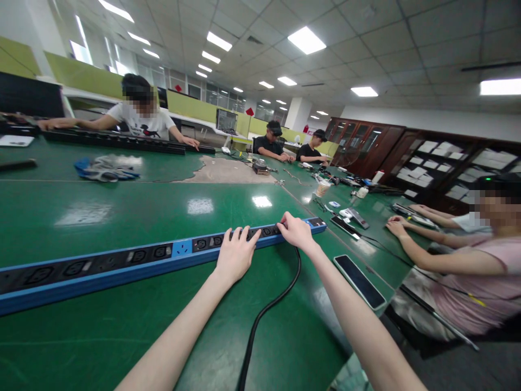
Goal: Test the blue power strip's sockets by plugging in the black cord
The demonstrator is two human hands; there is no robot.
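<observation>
A long blue power strip point(122, 263) with black sockets lies across the green table point(163, 212), running from the left edge to the middle right. My left hand point(235, 254) rests flat on it with fingers stretched over the sockets. My right hand point(296, 231) sits near the strip's right end, fingers curled over its top edge. A black cable point(264, 312) runs from under the right hand toward me.
A dark phone point(359, 281) lies by my right forearm. A person in pink sits at the right with hands on the table. Other people work at the far side, one with a long black power strip point(118, 142). Blue gloves point(106, 168) lie at the back left.
</observation>
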